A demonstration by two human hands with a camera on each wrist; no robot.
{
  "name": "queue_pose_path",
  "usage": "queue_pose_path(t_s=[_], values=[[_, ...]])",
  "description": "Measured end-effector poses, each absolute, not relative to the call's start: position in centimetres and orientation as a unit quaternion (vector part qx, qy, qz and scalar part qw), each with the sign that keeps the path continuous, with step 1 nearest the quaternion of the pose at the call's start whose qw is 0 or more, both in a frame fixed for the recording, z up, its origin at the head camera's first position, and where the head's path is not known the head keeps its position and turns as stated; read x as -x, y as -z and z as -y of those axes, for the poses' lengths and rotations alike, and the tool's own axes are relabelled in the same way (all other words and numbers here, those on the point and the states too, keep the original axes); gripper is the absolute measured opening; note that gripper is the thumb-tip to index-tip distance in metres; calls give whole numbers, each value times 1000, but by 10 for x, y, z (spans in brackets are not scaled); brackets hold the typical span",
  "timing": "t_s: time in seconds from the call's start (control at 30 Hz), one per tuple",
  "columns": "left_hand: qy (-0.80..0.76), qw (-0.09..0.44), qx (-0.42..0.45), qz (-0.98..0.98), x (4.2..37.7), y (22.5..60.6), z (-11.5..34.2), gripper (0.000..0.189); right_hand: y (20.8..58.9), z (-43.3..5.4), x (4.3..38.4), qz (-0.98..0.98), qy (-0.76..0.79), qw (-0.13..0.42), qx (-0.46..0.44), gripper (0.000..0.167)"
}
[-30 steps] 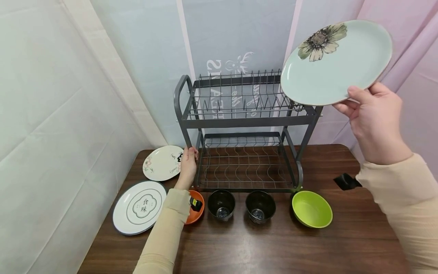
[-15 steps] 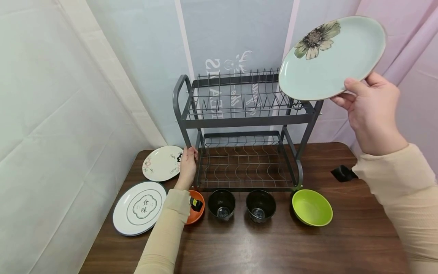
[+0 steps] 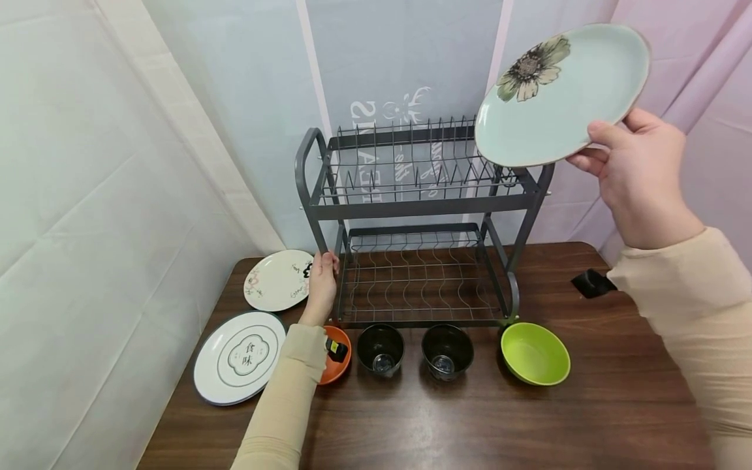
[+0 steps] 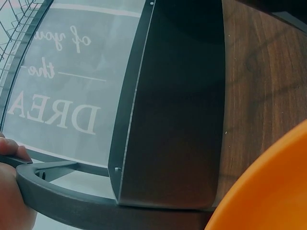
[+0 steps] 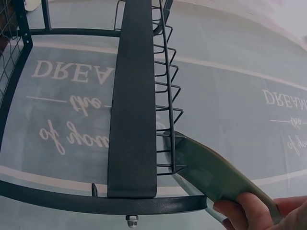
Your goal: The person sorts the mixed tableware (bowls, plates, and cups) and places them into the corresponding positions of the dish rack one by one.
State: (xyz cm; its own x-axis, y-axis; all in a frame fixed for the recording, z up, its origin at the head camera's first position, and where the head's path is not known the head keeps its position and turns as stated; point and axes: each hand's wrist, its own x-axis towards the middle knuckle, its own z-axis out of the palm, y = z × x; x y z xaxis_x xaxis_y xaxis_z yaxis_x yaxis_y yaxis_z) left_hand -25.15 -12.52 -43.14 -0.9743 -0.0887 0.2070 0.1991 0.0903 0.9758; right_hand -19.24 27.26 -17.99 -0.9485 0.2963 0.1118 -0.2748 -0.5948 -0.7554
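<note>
My right hand (image 3: 640, 170) pinches the lower right edge of a pale blue oval plate (image 3: 576, 104) with a flower print, thumb on its face. The plate is tilted, in front of the upper right end of a black two-tier dish rack (image 3: 423, 209). In the right wrist view, the plate (image 5: 211, 167) overlaps the upper tier's end wires; whether it touches them I cannot tell. My left hand (image 3: 322, 281) grips the rack's left post, low down. Only part of that hand (image 4: 12, 191) shows in the left wrist view.
Before the rack stand an orange bowl (image 3: 335, 373) partly behind my left wrist, two black bowls (image 3: 380, 352) and a green bowl (image 3: 536, 356). A white oval plate (image 3: 276, 281) and a round white plate (image 3: 223, 356) lie left. Curtains (image 3: 235, 98) hang behind and beside the table.
My right hand has brought the plate a little left and up in the head view, over the rack's upper right corner. The left hand keeps its grip on the post.
</note>
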Motion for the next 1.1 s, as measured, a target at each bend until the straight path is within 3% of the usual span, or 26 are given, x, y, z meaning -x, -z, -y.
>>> queue_pose_path(t_s=[0.33, 0.67, 0.93, 1.1], values=[[674, 127, 48, 726, 253, 434, 124, 43, 168, -278, 201, 443, -887, 131, 20, 28], [676, 138, 51, 722, 253, 435, 123, 42, 161, -280, 206, 454, -883, 120, 32, 29], [680, 127, 51, 720, 254, 433, 124, 30, 158, -283, 210, 451, -883, 118, 46, 32], [680, 128, 53, 720, 253, 434, 123, 35, 156, -282, 209, 455, -880, 130, 34, 31]])
